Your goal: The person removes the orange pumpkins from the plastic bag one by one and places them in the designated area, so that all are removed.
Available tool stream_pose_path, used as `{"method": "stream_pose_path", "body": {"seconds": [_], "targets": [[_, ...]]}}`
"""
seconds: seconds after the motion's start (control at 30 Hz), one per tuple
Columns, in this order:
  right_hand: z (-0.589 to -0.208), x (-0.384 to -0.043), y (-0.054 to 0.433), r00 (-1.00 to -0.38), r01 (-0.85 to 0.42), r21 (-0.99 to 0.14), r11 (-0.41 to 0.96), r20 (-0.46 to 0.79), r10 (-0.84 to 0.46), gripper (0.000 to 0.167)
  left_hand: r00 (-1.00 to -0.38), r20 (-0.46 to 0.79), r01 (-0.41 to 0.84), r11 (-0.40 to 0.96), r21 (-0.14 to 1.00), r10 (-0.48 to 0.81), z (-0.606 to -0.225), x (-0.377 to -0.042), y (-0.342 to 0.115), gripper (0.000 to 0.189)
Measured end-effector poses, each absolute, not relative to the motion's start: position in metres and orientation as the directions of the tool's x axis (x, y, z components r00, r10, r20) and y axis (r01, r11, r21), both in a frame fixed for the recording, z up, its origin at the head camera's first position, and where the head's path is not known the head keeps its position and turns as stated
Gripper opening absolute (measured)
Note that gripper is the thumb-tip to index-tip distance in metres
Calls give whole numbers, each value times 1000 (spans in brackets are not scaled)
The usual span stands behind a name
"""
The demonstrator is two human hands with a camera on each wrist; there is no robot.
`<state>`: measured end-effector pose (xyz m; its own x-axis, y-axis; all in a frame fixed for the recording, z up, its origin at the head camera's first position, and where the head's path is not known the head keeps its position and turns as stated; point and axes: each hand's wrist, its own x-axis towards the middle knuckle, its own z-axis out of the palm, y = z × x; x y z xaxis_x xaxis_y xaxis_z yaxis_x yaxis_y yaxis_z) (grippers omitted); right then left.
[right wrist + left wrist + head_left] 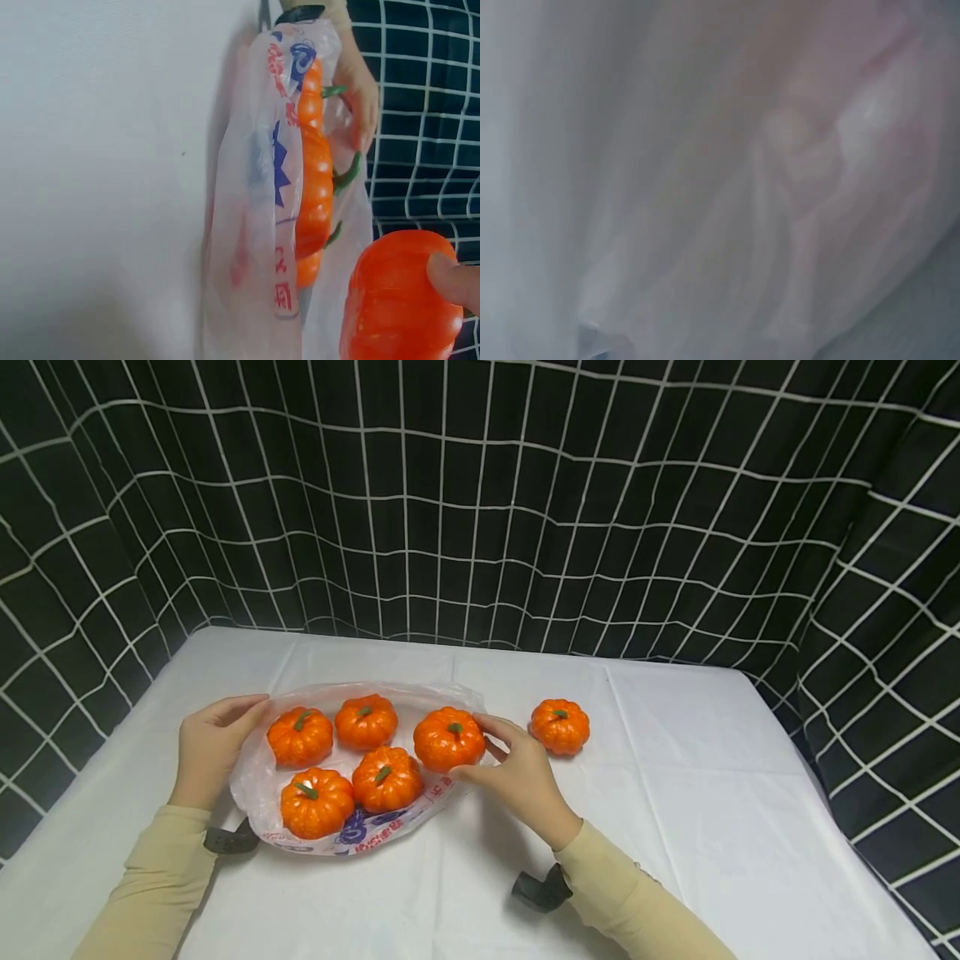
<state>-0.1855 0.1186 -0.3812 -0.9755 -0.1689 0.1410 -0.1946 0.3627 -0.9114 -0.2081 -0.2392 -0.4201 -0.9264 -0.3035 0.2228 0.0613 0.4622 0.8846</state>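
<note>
A thin white plastic bag (405, 837) with red and blue print lies spread on the table, its mouth facing up. Several small orange pumpkins with green stems sit inside it, among them a front-left pumpkin (317, 803). My right hand (517, 768) grips another pumpkin (448, 739) over the bag's right side; in the right wrist view this pumpkin (397, 300) shows above the rim with the thumb on it. At the bag's left edge, my left hand (213, 747) pinches the rim. The left wrist view is filled by blurred bag plastic (705, 225).
One more pumpkin (560, 727) lies on the white tablecloth (675, 793), right of the bag and just beyond my right hand. Behind the table hangs a black curtain (465, 510) with a white grid. Dark wrist-worn devices (543, 889) sit under both forearms.
</note>
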Motion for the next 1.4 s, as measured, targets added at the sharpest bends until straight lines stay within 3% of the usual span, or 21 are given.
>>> {"method": "stream_pose_path", "body": {"seconds": [0.33, 1.4], "targets": [[-378, -179, 145, -977, -204, -903, 377, 166, -133, 66, -923, 231, 62, 472, 879, -309, -418, -209, -238, 44], [-373, -163, 227, -994, -73, -879, 471, 105, 42, 73, -921, 216, 30, 491, 870, -325, -419, -206, -237, 45]]}}
